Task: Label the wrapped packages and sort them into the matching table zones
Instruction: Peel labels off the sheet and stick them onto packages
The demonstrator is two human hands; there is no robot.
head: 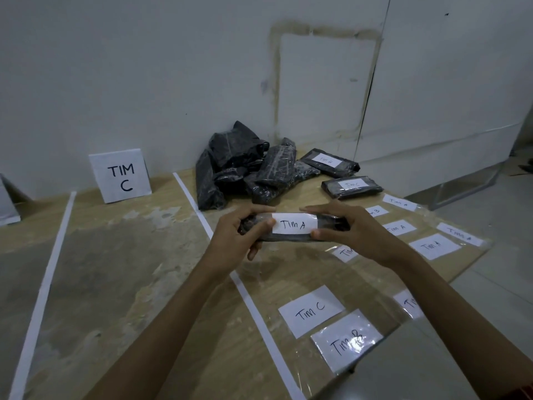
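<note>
A black wrapped package (331, 222) with a white label reading "TIM A" (294, 224) is held above the table between both hands. My left hand (238, 235) grips its left end, thumb on the label's edge. My right hand (350, 230) grips its right end, thumb under the label. Behind it lies a pile of unlabelled black packages (245, 168). Two labelled packages lie at the back right, one (330, 163) farther and one marked "TIM C" (352, 186) nearer. Loose paper labels, such as "TIM C" (311, 310) and "TIM B" (346, 340), lie on the right side.
A standing sign "TIM C" (120, 175) marks the zone between two white tape lines (43, 295) (253, 307) on the wooden table (129, 269). Another sign's edge (7, 203) shows at far left. The wall stands behind; the table's right edge drops to the floor (490, 203).
</note>
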